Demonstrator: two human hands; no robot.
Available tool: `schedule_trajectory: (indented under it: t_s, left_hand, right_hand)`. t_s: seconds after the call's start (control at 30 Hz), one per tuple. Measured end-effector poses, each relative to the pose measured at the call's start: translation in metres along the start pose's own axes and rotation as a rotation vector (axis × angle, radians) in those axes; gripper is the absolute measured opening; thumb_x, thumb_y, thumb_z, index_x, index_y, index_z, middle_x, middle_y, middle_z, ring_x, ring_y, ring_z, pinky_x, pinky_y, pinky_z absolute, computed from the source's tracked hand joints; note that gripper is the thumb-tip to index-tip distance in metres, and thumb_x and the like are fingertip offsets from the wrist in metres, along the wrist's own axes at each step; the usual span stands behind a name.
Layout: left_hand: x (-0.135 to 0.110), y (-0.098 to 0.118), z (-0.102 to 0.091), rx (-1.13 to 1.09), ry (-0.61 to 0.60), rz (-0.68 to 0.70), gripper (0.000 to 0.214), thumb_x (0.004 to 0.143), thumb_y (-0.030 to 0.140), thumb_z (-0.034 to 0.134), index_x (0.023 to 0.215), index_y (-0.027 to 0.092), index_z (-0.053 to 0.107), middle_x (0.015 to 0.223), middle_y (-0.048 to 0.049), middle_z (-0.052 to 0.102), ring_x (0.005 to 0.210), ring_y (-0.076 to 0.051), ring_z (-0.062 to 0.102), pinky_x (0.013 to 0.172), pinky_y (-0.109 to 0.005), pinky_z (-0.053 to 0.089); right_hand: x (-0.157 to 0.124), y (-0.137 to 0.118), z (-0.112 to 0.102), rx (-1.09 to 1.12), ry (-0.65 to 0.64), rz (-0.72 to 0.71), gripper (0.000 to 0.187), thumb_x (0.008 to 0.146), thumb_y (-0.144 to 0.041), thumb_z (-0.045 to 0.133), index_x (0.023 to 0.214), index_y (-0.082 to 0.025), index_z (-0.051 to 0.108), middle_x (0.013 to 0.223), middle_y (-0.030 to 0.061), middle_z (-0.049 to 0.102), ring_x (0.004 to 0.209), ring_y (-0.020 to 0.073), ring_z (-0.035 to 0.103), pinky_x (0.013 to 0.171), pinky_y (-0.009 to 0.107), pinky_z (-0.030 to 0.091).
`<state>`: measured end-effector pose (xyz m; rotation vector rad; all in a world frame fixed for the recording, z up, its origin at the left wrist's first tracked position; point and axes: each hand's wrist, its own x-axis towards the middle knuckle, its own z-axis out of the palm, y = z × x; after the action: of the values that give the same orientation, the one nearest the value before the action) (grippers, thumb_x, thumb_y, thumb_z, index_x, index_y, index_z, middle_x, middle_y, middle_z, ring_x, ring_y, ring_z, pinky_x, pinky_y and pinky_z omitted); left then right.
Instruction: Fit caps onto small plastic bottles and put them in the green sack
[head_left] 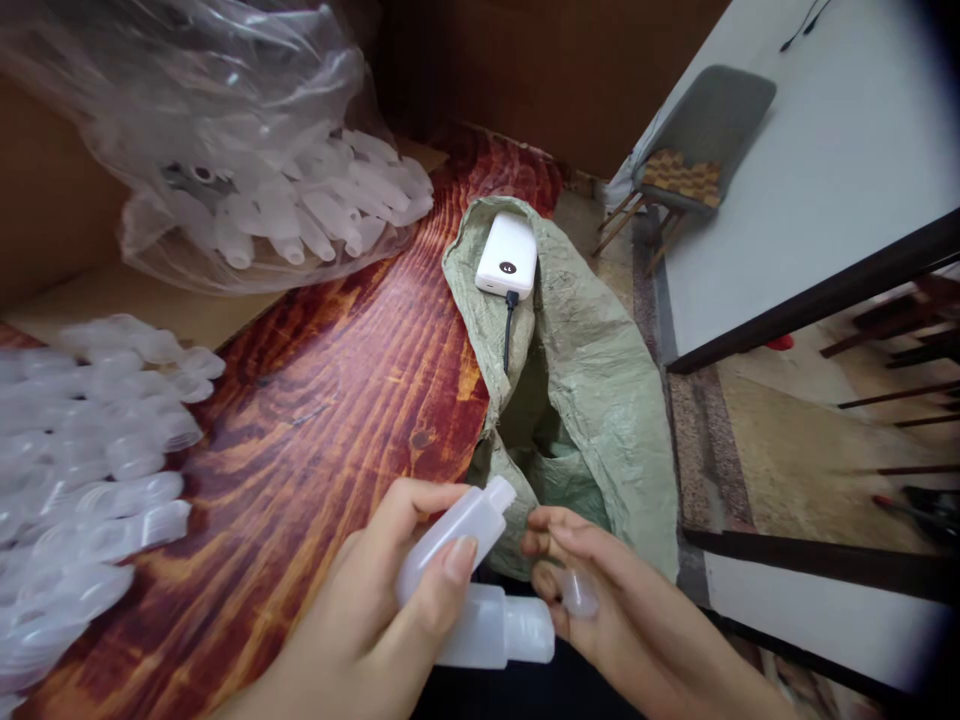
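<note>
My left hand (pixel 375 590) is closed around two translucent white plastic bottles. The upper bottle (pixel 457 535) is tilted up to the right, its narrow neck uncapped. Below it, the second bottle (pixel 476 630) lies nearly level with a clear cap (pixel 529 630) on its end. Just to the right, my right hand (pixel 622 610) has its fingers curled around a small translucent cap (pixel 579 594), partly hidden by the fingers. Both hands are in front of the open mouth of a pale green woven sack (pixel 615 400).
Loose translucent caps (pixel 97 440) are heaped on the left of the red-brown wooden table (pixel 360 400). Behind them, a clear plastic bag (pixel 225 90) spills many bottles (pixel 300 215). A white power bank (pixel 506 250) with a black cable rests on the sack. A grey chair (pixel 709 120) stands beyond.
</note>
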<state>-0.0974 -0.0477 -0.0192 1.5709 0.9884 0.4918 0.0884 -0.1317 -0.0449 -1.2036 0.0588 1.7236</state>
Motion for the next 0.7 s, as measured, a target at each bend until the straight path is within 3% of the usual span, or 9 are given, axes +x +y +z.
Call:
schedule_trajectory:
  t_s: [0.07, 0.17, 0.23, 0.33, 0.4, 0.57, 0.7]
  left_hand:
    - [0.001, 0.000, -0.001, 0.024, -0.027, 0.015, 0.030, 0.098, 0.053, 0.041, 0.104, 0.028, 0.057, 0.081, 0.0041, 0.065, 0.066, -0.012, 0.062, 0.053, -0.018, 0.046]
    - [0.001, 0.002, -0.002, 0.060, -0.040, 0.011, 0.032, 0.097, 0.053, 0.042, 0.101, 0.027, 0.059, 0.081, 0.0038, 0.065, 0.070, -0.013, 0.064, 0.055, -0.018, 0.047]
    - [0.000, 0.001, -0.003, 0.074, -0.093, 0.009, 0.034, 0.096, 0.054, 0.043, 0.103, 0.026, 0.061, 0.087, 0.0019, 0.069, 0.077, -0.016, 0.066, 0.055, -0.018, 0.047]
    - [0.001, -0.005, -0.006, 0.106, -0.179, 0.036, 0.033, 0.095, 0.053, 0.048, 0.109, 0.029, 0.063, 0.095, 0.0013, 0.071, 0.084, -0.017, 0.068, 0.060, -0.018, 0.051]
    - [0.000, -0.010, -0.008, 0.137, -0.185, 0.072, 0.030, 0.094, 0.051, 0.051, 0.113, 0.032, 0.064, 0.098, 0.0022, 0.071, 0.085, -0.016, 0.068, 0.066, -0.018, 0.054]
    - [-0.005, -0.016, -0.009, 0.133, -0.178, 0.019, 0.033, 0.090, 0.054, 0.056, 0.115, 0.036, 0.067, 0.104, 0.0008, 0.071, 0.091, -0.018, 0.068, 0.074, -0.021, 0.057]
    - [-0.007, -0.009, -0.006, 0.087, -0.118, -0.051, 0.032, 0.084, 0.058, 0.061, 0.106, 0.038, 0.072, 0.100, 0.0019, 0.071, 0.091, -0.018, 0.067, 0.077, -0.021, 0.055]
  right_hand:
    - [-0.004, -0.002, -0.005, -0.058, 0.011, -0.044, 0.031, 0.077, -0.026, 0.078, 0.097, -0.018, 0.056, 0.094, 0.0008, 0.061, 0.078, 0.0108, 0.059, 0.071, 0.022, 0.047]
    - [-0.008, -0.006, -0.010, -0.373, -0.060, -0.200, 0.021, 0.089, -0.034, 0.069, 0.096, -0.019, 0.056, 0.087, 0.0012, 0.064, 0.078, 0.0118, 0.062, 0.072, 0.022, 0.049]
    - [-0.009, -0.010, -0.011, -0.577, -0.117, -0.362, 0.021, 0.089, -0.037, 0.068, 0.090, -0.019, 0.058, 0.085, 0.0016, 0.063, 0.073, 0.0118, 0.063, 0.067, 0.022, 0.050]
    - [-0.011, -0.016, -0.006, -0.845, -0.117, -0.630, 0.007, 0.084, -0.025, 0.071, 0.089, -0.021, 0.067, 0.096, 0.0033, 0.061, 0.083, 0.0144, 0.064, 0.068, 0.023, 0.053]
    - [-0.013, -0.020, 0.000, -0.982, -0.117, -0.740, 0.016, 0.084, -0.016, 0.064, 0.097, -0.025, 0.070, 0.099, 0.0037, 0.061, 0.090, 0.0149, 0.064, 0.073, 0.022, 0.055]
    - [-0.025, -0.025, 0.008, -0.944, -0.183, -0.818, 0.053, 0.082, -0.006, 0.067, 0.124, -0.036, 0.056, 0.103, -0.0033, 0.069, 0.094, 0.0099, 0.069, 0.083, 0.017, 0.056]
    - [-0.030, -0.030, 0.011, -1.085, -0.154, -0.959, 0.037, 0.085, -0.014, 0.070, 0.117, -0.031, 0.059, 0.103, -0.0012, 0.072, 0.093, 0.0128, 0.070, 0.081, 0.019, 0.058]
